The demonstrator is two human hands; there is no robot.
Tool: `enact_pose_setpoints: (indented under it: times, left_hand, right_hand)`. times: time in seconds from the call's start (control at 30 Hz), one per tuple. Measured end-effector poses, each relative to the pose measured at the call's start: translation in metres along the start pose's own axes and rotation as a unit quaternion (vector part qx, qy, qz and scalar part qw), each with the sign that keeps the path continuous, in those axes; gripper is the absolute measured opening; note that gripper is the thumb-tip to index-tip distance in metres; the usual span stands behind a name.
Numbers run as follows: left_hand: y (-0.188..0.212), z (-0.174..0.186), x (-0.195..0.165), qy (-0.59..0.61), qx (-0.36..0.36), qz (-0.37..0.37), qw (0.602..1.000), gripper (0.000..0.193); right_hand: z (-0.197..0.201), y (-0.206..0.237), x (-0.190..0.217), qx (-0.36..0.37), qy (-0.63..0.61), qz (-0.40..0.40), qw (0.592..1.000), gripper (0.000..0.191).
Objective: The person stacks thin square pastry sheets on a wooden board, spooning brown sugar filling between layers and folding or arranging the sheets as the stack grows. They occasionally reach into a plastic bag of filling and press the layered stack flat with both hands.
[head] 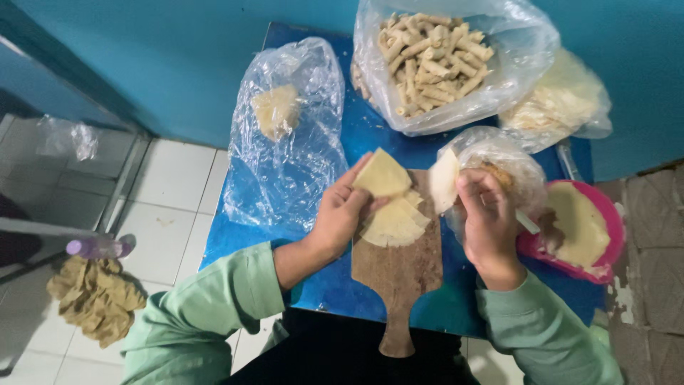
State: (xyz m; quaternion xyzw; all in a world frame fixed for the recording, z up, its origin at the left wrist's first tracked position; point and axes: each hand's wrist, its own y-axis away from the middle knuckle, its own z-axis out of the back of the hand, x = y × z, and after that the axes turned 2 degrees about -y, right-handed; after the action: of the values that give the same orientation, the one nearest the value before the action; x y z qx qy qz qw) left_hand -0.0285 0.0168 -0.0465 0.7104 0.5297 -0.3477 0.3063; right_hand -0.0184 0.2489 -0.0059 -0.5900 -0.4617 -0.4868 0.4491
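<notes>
Our left hand (340, 214) pinches one wrapper (382, 175) above the board (399, 267); our right hand (486, 217) grips another wrapper (443, 180)

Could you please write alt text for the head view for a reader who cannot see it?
Left hand and right hand each hold a thin wrapper over a wooden board on a blue table. A bag of rolls sits behind.

Dim, cool cast; soft shadows; glare on plastic bags (456, 64); slight blur.
</notes>
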Motion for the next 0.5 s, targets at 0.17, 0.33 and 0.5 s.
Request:
enact_pose_setpoints:
  times: [0.17,0.33,0.5]
  left_hand:
    - [-0.005,0.004,-0.006,0.059,-0.034,-0.027,0.997,0.063]
    - [-0.002,0.003,-0.005,0.034,-0.003,0.011,0.999,0.062]
    - [-0.003,0.005,-0.005,0.002,0.012,-0.008,1.000,0.062]
  right_hand:
    - [-0.023,0.027,0.017,0.133,0.428,0.250,0.858,0.004]
    - [-0.044,0.046,0.033,0.257,0.424,0.276,0.824,0.009]
    - [-0.048,0.046,0.039,0.279,0.432,0.281,0.811,0.010]
